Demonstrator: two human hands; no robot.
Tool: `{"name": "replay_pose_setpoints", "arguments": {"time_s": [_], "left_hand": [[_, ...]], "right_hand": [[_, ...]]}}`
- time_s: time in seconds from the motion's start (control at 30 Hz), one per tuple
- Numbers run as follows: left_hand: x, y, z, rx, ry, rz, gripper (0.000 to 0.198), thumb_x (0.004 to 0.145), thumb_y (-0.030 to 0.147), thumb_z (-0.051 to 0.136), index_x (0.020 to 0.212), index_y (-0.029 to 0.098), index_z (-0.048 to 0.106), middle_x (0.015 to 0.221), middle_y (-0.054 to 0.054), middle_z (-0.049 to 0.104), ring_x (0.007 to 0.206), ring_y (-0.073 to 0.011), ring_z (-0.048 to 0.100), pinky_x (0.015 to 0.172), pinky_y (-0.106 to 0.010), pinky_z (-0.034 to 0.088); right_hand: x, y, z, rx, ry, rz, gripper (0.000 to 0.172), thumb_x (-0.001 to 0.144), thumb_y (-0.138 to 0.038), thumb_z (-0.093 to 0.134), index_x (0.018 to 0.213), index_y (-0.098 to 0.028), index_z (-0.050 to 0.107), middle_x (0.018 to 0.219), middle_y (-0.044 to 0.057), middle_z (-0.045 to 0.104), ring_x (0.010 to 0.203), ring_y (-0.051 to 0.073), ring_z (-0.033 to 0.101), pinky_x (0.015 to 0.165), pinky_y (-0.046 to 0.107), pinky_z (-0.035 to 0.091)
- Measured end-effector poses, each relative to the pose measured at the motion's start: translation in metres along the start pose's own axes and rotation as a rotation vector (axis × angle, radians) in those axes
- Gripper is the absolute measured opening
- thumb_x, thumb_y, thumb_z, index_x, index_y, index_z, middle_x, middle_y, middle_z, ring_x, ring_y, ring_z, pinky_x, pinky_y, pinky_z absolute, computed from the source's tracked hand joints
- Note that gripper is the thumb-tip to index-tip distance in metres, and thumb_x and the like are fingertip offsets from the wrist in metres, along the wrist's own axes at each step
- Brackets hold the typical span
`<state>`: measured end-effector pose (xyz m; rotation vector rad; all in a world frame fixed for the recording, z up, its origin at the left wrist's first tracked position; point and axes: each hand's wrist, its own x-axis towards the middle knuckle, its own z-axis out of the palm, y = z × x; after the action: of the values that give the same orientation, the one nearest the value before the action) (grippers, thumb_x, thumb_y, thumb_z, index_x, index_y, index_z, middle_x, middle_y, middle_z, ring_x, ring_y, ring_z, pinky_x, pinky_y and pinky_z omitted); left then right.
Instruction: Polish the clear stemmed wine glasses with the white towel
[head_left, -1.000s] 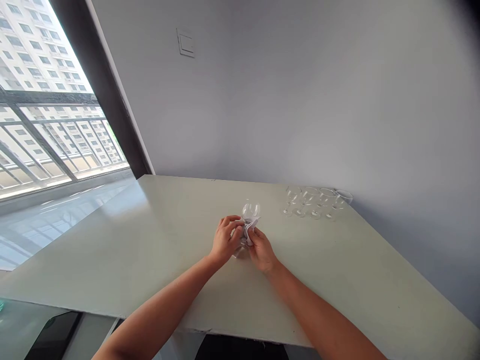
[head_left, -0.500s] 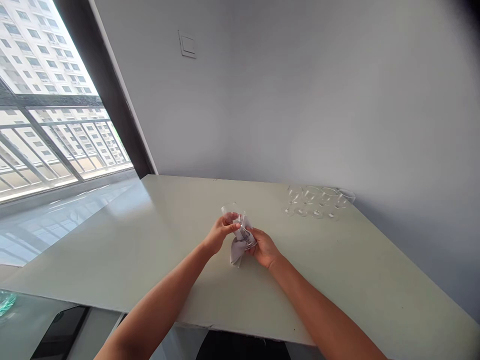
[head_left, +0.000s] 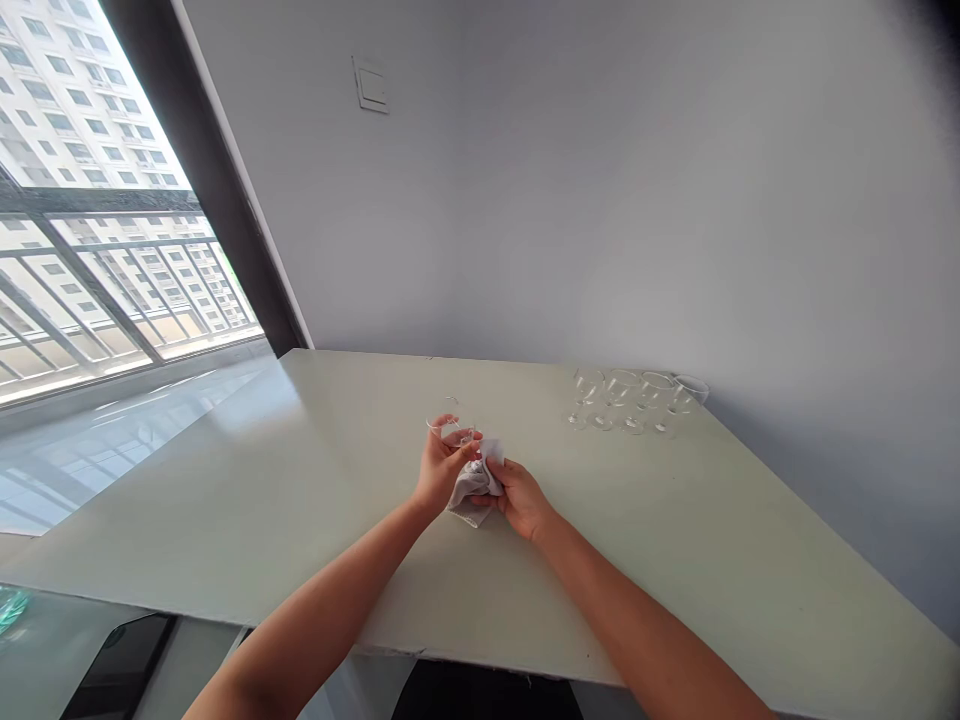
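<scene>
Pale desk below; glass is now leaning left above it, straighter a second ago. Left hand is gripping its bowl end, fingers curled; right hand is pinching cloth around the lower end, so work is centring there.

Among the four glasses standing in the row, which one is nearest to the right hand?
The row's leftmost glass, at the end towards the right hand; the other three glasses stand farther right.

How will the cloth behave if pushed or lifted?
The cloth probably flops: it bends in soft folds at the right hand. It seems light, being small and looking thin. It likely won't roll, being crumpled, not round.
</scene>
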<state>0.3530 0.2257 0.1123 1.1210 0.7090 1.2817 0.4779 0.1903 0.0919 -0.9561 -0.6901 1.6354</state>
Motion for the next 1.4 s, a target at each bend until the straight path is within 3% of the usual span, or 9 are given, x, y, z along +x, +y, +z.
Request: {"name": "replay_pose_setpoints", "arguments": {"time_s": [0.3,0.4,0.5,0.6,0.7,0.9,1.03,1.2,1.4], "left_hand": [[0.006,0.011,-0.01,0.06,0.087,0.119,0.047,0.066,0.035,0.067,0.099,0.023,0.035,0.09,-0.003,0.062,0.071,-0.0125,0.061,0.074,-0.031,0.046],[0.015,0.018,-0.021,0.046,0.16,0.194,0.042,0.068,0.034,0.066,0.098,0.023,0.037,0.09,-0.004,0.063,0.075,-0.0127,0.06,0.071,-0.029,0.046],[0.017,0.024,-0.025,0.068,0.207,0.247,0.041,0.069,0.032,0.065,0.098,0.023,0.038,0.093,-0.005,0.063,0.076,-0.0126,0.059,0.068,-0.027,0.044],[0.01,0.025,-0.018,0.104,0.175,0.236,0.042,0.068,0.031,0.066,0.099,0.023,0.039,0.093,-0.006,0.064,0.076,-0.0139,0.059,0.068,-0.028,0.044],[0.0,0.019,-0.006,0.137,0.076,0.159,0.043,0.065,0.031,0.069,0.099,0.022,0.044,0.092,-0.007,0.065,0.08,-0.0177,0.06,0.07,-0.031,0.045],[-0.006,-0.007,0.004,0.243,-0.05,0.056,0.051,0.066,0.039,0.066,0.108,0.021,0.043,0.098,-0.007,0.063,0.081,-0.0175,0.059,0.073,-0.032,0.045],[0.0,-0.022,-0.005,0.606,-0.09,0.035,0.047,0.071,0.041,0.059,0.112,0.025,0.042,0.11,-0.005,0.057,0.068,-0.0111,0.052,0.066,-0.027,0.044],[0.007,-0.036,-0.014,0.852,-0.094,-0.061,0.031,0.078,0.039,0.046,0.106,0.025,0.044,0.09,0.0,0.061,0.062,-0.0106,0.051,0.063,-0.025,0.041],[0.008,-0.041,-0.016,0.901,-0.115,-0.061,0.028,0.078,0.036,0.043,0.103,0.025,0.046,0.08,0.002,0.063,0.061,-0.0108,0.051,0.061,-0.023,0.039]], "right_hand": [[-0.011,0.014,0.01,-0.32,-0.223,0.089,0.04,0.076,-0.052,0.053,0.091,-0.016,0.058,0.071,0.004,0.062,0.052,0.015,0.057,0.042,0.027,0.046],[-0.02,0.012,0.012,-0.927,-0.149,-0.157,0.047,0.081,-0.056,0.042,0.11,-0.021,0.052,0.085,0.006,0.062,0.056,0.016,0.058,0.047,0.027,0.044],[-0.021,0.0,0.011,-1.441,0.125,-0.523,0.044,0.086,-0.051,0.037,0.117,-0.022,0.049,0.104,0.009,0.056,0.067,0.016,0.059,0.057,0.028,0.044],[-0.017,-0.017,0.01,-1.513,0.273,-0.686,0.037,0.089,-0.043,0.034,0.109,-0.021,0.055,0.096,0.007,0.057,0.066,0.014,0.058,0.059,0.026,0.042],[-0.012,-0.026,0.014,-1.513,0.224,-0.755,0.031,0.087,-0.039,0.042,0.108,-0.021,0.057,0.087,0.005,0.059,0.066,0.013,0.057,0.061,0.024,0.041],[0.004,-0.022,0.003,-1.528,0.139,-0.639,0.028,0.088,-0.038,0.038,0.083,-0.022,0.06,0.079,0.001,0.064,0.068,0.013,0.057,0.058,0.021,0.035],[0.026,-0.034,-0.032,-1.532,0.35,-0.47,0.026,0.085,-0.036,0.041,0.073,-0.02,0.059,0.069,0.0,0.063,0.064,0.014,0.056,0.058,0.022,0.034],[0.057,-0.058,-0.087,-1.517,0.606,-0.348,0.025,0.084,-0.028,0.04,0.071,-0.018,0.057,0.072,0.004,0.064,0.067,0.015,0.056,0.056,0.023,0.032],[0.081,-0.066,-0.118,-1.5,0.685,-0.275,0.022,0.084,-0.028,0.041,0.075,-0.018,0.059,0.074,0.004,0.063,0.07,0.016,0.056,0.056,0.024,0.033]]}}
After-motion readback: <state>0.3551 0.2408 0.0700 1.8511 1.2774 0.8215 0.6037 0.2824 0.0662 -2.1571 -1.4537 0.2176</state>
